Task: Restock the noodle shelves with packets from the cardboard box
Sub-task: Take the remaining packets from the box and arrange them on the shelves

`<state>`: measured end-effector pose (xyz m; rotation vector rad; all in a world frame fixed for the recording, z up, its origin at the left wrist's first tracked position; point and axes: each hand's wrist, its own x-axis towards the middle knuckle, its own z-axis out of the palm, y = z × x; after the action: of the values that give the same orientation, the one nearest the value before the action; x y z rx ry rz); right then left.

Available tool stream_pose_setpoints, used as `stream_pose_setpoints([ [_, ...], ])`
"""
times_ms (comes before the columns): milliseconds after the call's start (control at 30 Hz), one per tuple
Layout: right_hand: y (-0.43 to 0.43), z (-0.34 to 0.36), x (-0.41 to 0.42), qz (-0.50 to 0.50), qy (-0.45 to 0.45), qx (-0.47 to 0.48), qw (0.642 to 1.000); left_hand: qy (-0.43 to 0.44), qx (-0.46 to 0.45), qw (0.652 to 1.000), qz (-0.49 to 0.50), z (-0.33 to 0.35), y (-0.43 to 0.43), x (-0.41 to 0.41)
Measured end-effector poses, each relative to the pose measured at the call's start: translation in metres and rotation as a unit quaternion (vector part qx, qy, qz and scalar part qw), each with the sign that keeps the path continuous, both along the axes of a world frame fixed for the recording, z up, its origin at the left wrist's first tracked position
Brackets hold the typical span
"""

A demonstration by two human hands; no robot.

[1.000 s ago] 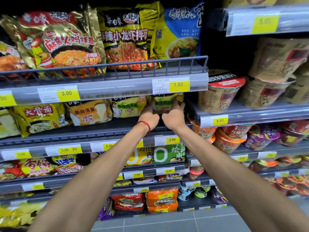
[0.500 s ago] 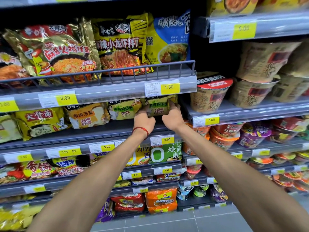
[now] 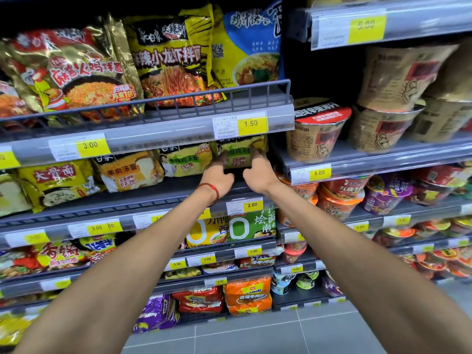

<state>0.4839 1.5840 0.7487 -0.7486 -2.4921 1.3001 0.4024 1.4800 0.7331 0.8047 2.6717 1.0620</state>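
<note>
Both hands are up at the second shelf, close together but not touching. The left hand point(image 3: 217, 176) sets a fingertip against the lower left edge of a yellow-green noodle packet point(image 3: 241, 152). The right hand point(image 3: 258, 172) lays its forefinger straight up the packet's face. The remaining fingers are tucked out of sight behind the knuckles, so I cannot tell whether either hand truly grips it. It reads as a two-sided nudge, squaring the packet upright at the end of its row so the front faces out.

That packet stands right at the fingertips, under the upper shelf's price strip point(image 3: 178, 134). Its print shows 母鸡汤面, the top line cut off by the strip. Just left of the left hand stands a twin packet point(image 3: 186, 162) reading 老母鸡汤面, which suggests this is the right slot. Further left come 羊肉汤面 point(image 3: 127, 173) and 大骨面 point(image 3: 55, 176).

Directly above the hands a yellow tag point(image 3: 251, 123) says 1.50. Just below the wrists another tag point(image 3: 252, 204) says 2.00. Right of the right hand sit noodle cups point(image 3: 318, 134) over a 5.00 tag point(image 3: 319, 172). A red cord bracelet point(image 3: 210, 190) circles the left wrist.

The cardboard box is nowhere in view. Judging by this, the packet is all but placed.
</note>
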Motion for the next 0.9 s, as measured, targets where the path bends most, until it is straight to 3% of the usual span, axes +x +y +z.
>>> stream_pose_setpoints([
  [100,-0.007,0.000,0.002,-0.013,-0.007,0.032,0.999,0.025,0.008,1.000,0.004,0.000,-0.010,0.004],
  [233,-0.019,-0.005,0.016,-0.003,0.005,0.147,0.989,0.067,-0.015,0.998,0.015,0.006,-0.033,0.011],
  [433,-0.055,0.009,0.038,0.031,0.049,0.260,0.964,0.203,-0.084,0.975,-0.041,0.025,-0.101,0.018],
  [900,-0.273,0.108,0.053,0.077,0.111,0.429,0.893,0.389,-0.157,0.904,-0.084,0.144,-0.341,0.027],
])
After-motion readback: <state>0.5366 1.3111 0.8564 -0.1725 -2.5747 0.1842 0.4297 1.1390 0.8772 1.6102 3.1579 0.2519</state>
